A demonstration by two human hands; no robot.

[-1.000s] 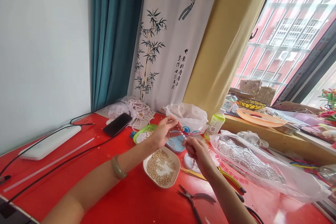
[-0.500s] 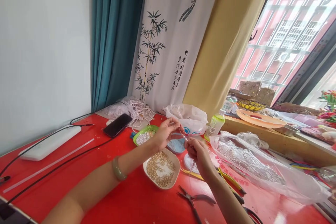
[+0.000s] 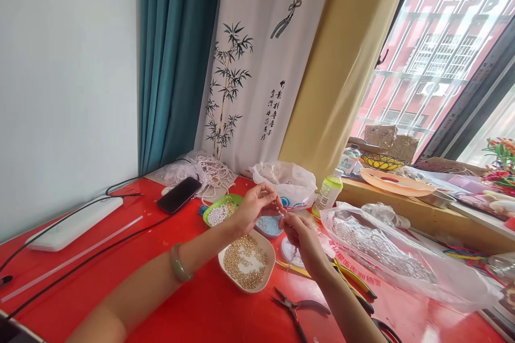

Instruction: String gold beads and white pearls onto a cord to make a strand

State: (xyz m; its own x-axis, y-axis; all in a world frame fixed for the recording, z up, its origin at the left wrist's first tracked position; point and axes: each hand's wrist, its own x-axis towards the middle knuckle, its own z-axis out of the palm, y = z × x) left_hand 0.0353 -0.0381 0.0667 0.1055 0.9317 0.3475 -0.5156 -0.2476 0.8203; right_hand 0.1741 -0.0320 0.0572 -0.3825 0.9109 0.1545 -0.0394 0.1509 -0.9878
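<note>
Both hands meet over the bowls, pinching one thin bead strand. My left hand, with a green bangle on its wrist, has its fingertips closed on the upper part. My right hand is closed on the strand just beside it, and the lower end hangs below that hand. Underneath are a white bowl of gold beads, a green dish of white and gold beads, and a blue dish with small clear pieces, partly hidden by the hands.
Pliers and yellow-handled pliers lie near my right forearm. A plastic bag of silvery strands, a green-labelled bottle and a white bag stand behind. On the left are a phone, cables and a white power strip.
The two hands have come slightly closer together along the bead strand. The view has shifted a little; the bowls and tools lie as before.
</note>
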